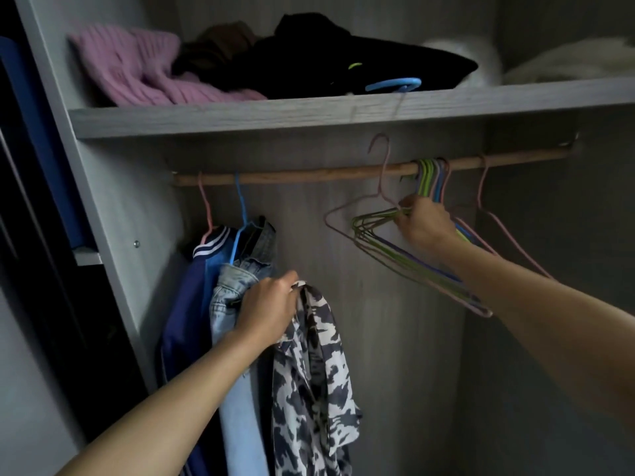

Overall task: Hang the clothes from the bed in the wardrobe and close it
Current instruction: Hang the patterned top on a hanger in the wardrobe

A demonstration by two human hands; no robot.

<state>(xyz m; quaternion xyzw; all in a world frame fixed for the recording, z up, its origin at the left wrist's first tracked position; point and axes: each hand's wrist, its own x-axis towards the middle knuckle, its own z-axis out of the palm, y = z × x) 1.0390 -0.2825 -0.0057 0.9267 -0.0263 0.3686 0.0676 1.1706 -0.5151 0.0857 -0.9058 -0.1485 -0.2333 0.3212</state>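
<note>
Inside the open wardrobe a wooden rail (309,173) runs under a shelf. My left hand (266,309) grips a black-and-white patterned shirt (312,379) by its top, and the shirt hangs down from it. My right hand (424,225) holds a pink wire hanger (381,187) lifted off the rail, its hook above the rail, beside a bunch of green, blue and pink empty hangers (405,262). At the rail's left end a blue jacket (185,304) hangs on a pink hanger and a denim garment (237,286) on a blue one.
The grey shelf (309,115) above carries a pink knit (137,70), dark clothes (326,56), a blue hanger (393,84) and white fluffy items (567,60). The wardrobe's side panel (103,201) stands at the left. One more pink hanger (508,231) hangs at the right.
</note>
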